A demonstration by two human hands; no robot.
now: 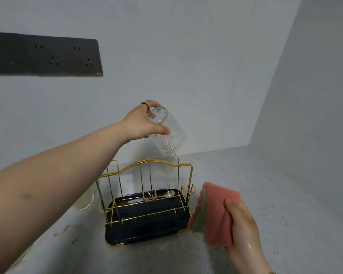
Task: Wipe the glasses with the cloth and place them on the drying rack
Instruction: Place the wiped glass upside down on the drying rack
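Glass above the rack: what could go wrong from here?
1. The glass is tilted, mouth down, over the back right peg of the drying rack; it may strike the wire instead of sliding on.
2. The left hand grips only its base end, so a knock could twist it loose.

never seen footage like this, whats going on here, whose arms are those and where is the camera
No machine here: one camera worn on a person's head looks down at their own two bare hands. The left hand grips a patterned clear glass, tilted mouth down, over the gold wire drying rack. The right hand holds a pink and green cloth. The rack stands on a speckled counter, with a dark tray and a spoon in its base.
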